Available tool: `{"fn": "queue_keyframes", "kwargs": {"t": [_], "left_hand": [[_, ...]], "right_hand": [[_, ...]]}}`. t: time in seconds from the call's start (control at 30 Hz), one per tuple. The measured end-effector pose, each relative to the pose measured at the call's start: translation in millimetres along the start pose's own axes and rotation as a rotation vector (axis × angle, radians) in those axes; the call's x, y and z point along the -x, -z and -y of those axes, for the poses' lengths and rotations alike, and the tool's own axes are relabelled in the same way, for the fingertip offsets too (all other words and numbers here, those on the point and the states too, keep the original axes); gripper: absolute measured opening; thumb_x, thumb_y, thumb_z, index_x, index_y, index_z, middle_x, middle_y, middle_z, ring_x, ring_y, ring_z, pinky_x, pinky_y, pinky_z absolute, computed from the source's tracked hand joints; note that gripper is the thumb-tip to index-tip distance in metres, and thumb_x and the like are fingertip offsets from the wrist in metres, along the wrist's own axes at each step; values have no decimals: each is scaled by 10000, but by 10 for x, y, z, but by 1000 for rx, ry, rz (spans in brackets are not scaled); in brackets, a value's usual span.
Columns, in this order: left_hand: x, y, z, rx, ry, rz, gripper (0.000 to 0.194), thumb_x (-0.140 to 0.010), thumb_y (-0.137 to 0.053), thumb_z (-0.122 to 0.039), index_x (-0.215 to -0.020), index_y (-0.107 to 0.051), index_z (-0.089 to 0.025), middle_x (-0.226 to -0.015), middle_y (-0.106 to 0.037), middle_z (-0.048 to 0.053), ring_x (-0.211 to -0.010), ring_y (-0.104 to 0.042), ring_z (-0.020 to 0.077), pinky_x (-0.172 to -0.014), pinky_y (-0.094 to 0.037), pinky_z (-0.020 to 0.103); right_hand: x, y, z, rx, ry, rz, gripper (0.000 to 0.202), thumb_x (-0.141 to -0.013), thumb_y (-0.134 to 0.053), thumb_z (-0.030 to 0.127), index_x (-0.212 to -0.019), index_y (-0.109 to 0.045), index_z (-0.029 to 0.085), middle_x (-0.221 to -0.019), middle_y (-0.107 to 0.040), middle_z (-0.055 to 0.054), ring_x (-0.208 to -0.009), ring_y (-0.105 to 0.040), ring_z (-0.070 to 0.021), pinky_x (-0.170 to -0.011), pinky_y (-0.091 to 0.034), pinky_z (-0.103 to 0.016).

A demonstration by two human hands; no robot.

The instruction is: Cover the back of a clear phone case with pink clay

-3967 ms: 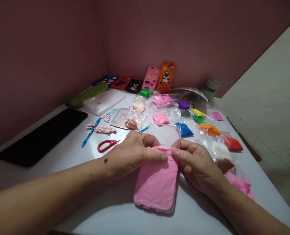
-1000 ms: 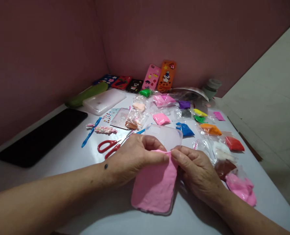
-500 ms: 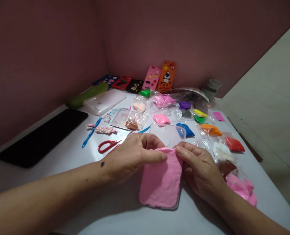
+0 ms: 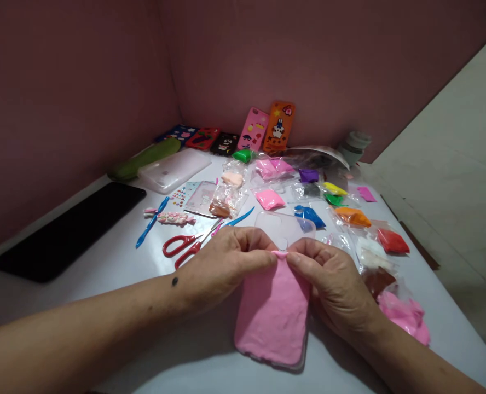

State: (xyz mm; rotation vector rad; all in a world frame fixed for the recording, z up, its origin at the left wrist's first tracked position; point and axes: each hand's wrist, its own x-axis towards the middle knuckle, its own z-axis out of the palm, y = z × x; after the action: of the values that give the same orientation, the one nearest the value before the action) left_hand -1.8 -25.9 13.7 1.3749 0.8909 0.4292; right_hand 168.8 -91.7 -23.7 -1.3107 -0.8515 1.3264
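A sheet of pink clay (image 4: 273, 314) covers the lower part of a clear phone case (image 4: 284, 223), whose bare top end shows beyond my fingers. With thumb and fingers, my left hand (image 4: 226, 262) pinches the upper edge of the clay from the left. My right hand (image 4: 333, 279) pinches the same edge from the right, and both thumb tips almost meet at its middle. Along the bottom and lower right, the case's clear rim shows past the clay. Red-handled scissors (image 4: 181, 246) lie just beyond my left hand.
Bagged clay in several colours, such as orange (image 4: 353, 216), blue (image 4: 310, 216) and red (image 4: 393, 240), spreads over the table's right half. Loose pink clay (image 4: 405, 317) sits beside my right forearm. A black phone-like slab (image 4: 73, 230) lies left; decorated cases (image 4: 279, 126) stand against the wall.
The clay-covered case has shifted slightly down and to the right. My right thumb has slid left along the clay's edge, closer to my left thumb. More of the scissors shows.
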Motion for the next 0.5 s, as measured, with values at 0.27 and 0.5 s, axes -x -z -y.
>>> {"fn": "queue_keyframes", "kwargs": {"t": [0.27, 0.5], "left_hand": [[-23, -10, 15, 41, 36, 13, 149, -676, -693, -271, -727, -601, -166, -638, -549, -30, -568, -470, 90, -496, -292, 205], [-5, -34, -42, -48, 65, -42, 123, -706, -638, -273, -692, -599, -158, -609, -553, -19, -546, -471, 98, -483, -302, 216]], "right_hand": [[17, -63, 20, -10, 0, 59, 257, -716, -781, 394, -718, -650, 173, -657, -594, 0, -603, -530, -123, -559, -412, -246], [18, -48, 21, 0, 15, 88, 248, -749, -761, 398, -741, -650, 177, -683, -590, 3, -613, -511, -110, -570, -386, -246]]}}
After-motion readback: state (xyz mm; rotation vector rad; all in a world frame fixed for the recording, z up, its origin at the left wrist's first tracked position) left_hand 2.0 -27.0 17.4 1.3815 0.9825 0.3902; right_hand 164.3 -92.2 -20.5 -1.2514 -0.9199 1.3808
